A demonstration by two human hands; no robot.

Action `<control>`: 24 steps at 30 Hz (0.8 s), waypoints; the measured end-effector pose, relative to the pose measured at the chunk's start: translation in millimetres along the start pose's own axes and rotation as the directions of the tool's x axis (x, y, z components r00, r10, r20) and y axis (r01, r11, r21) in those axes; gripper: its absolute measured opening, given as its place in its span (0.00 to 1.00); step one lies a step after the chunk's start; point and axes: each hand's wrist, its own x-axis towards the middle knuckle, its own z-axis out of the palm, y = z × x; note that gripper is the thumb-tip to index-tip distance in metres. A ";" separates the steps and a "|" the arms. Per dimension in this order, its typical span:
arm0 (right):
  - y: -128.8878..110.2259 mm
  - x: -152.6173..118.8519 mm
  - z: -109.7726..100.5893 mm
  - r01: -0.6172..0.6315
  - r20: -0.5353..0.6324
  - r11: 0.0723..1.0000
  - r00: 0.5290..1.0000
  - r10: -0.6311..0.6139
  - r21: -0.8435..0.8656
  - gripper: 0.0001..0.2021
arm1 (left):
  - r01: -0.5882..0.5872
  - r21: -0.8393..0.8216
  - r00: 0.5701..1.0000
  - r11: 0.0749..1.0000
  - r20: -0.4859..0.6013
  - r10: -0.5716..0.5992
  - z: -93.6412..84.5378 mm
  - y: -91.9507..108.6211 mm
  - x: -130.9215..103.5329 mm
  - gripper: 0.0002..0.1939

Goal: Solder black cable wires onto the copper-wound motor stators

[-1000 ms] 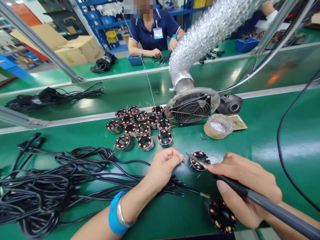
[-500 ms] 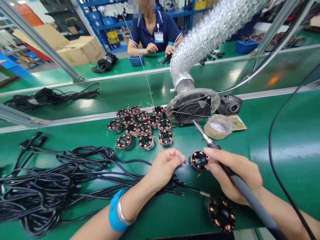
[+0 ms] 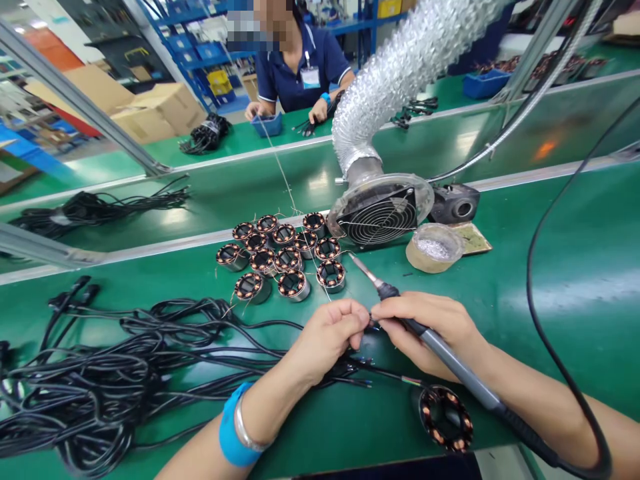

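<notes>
My left hand [image 3: 334,333] pinches the end of a black cable, its thin wires showing at the fingertips. Close beside it, fingertips nearly touching, my right hand [image 3: 435,327] holds a soldering iron [image 3: 450,357] whose tip points up and left toward the coils. The separate coil between the hands is hidden now. Several copper-wound coils [image 3: 293,283] stand grouped beyond my left hand. Near the front edge a coil [image 3: 446,419] lies joined to a cable. Black cables [image 3: 110,373] spread across the left of the green table.
A fume fan [image 3: 380,217] on a silver duct [image 3: 400,73] stands behind the hands, with a round solder pot [image 3: 434,248] and a sponge [image 3: 473,239] beside it. A black cord [image 3: 533,267] loops at right. Across the bench a person [image 3: 300,67] handles cables near a blue bin [image 3: 267,125].
My right hand has moved left to my left hand, bringing the iron along. The coil that was by its fingers is out of sight. The other person's hands have moved apart.
</notes>
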 end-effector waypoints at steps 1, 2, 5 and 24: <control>0.7 -1.2 -1.0 -0.019 -0.001 1.000 1.000 0.019 -0.004 0.14 | 0.016 -0.023 1.000 1.000 -0.025 -0.017 1.4 -1.0 0.4 0.15; 1.4 -2.2 -1.7 -0.049 0.001 0.999 0.999 0.049 -0.009 0.14 | 0.026 -0.032 0.999 0.999 -0.046 -0.027 2.9 -2.0 0.6 0.14; 2.8 -4.5 -1.3 -0.139 0.034 0.990 0.990 0.139 -0.013 0.16 | 0.012 -0.021 0.995 1.000 -0.097 -0.014 6.8 -5.3 -0.2 0.13; -9.7 -11.9 -29.2 -0.134 -0.047 0.988 0.990 0.131 -0.071 0.17 | -0.074 0.132 0.953 0.988 -0.281 0.109 25.7 -14.3 -6.7 0.14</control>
